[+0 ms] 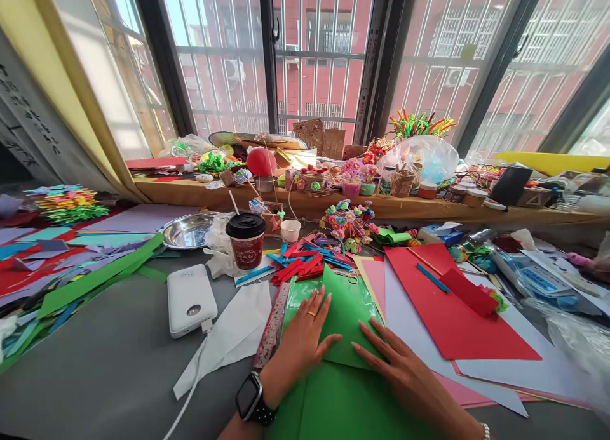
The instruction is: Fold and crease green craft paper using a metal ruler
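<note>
Paper, green, lay on grey table between patterned strip and red sheet. Left hand and right hand rested on it, fingers spread, gripping nothing. Good flattening likely needed even pressure, one palm steadying, edges aligned.

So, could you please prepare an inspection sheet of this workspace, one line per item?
Surface: grey tabletop, partly covered by papers.
Things at hand: layered green paper; patterned strip along its left side.
Clutter: red and blue strips, lidded cup, power bank, red sheet.
Hands: left hand and right hand lie on the green paper, fingers extended.
Cables: white cable plugged into the power bank, leaving the view at the bottom.
Surroundings: crowded ledge, then windows with bars.
</note>
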Tool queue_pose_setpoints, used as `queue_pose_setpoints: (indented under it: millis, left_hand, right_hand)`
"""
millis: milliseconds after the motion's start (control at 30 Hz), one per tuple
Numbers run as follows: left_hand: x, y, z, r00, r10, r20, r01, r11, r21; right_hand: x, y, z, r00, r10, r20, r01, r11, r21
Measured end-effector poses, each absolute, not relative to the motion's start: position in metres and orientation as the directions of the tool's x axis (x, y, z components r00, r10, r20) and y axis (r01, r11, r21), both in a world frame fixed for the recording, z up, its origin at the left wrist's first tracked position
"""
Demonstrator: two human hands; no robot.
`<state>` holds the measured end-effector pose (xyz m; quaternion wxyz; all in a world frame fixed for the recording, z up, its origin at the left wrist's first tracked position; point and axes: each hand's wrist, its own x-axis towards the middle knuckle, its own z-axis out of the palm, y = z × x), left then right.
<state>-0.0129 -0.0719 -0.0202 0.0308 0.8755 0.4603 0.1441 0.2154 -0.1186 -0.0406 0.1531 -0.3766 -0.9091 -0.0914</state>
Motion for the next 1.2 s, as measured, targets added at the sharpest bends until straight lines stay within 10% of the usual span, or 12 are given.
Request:
queue_pose_setpoints:
  millis: [200, 400, 600, 733, 900, 1200]
  left_hand:
    - [-0.008, -0.075, -0.029, 0.608, 0.765, 0.212, 0.762, -0.637, 0.117]
    - [-0.003, -0.078, -0.028, 0.584, 0.794, 0.168, 0.787, -0.605, 0.124]
    - [-0.008, -0.076, -0.022, 0.584, 0.796, 0.158, 0.762, -0.605, 0.231]
    - [-0.018, -0.057, -0.002, 0.374, 0.87, 0.321, 0.68, -0.493, 0.543]
    - [-0.009, -0.027, 0.048, 0.214, 0.949, 0.232, 0.08, -0.254, 0.964]
    - [0.024, -0.028, 0.122, 0.563, 0.791, 0.241, -0.427, 0.029, 0.904]
  right_hand:
    - [0.215, -0.119, -0.023, -0.635, 0.746, 0.199, 0.691, 0.664, -0.287]
    - [0.189, -0.056, -0.003, -0.197, 0.979, 0.058, 0.529, 0.156, -0.834]
    - [0.162, 0.003, -0.002, -0.228, 0.973, -0.041, 0.463, 0.072, -0.883]
    - [0.169, -0.004, 0.014, -0.352, 0.933, -0.076, 0.327, 0.047, -0.944]
    - [0.181, -0.031, 0.054, -0.402, 0.916, 0.004, 0.108, 0.052, -0.993]
    - [0.181, -0.053, 0.107, -0.473, 0.862, 0.18, -0.157, 0.119, -0.981]
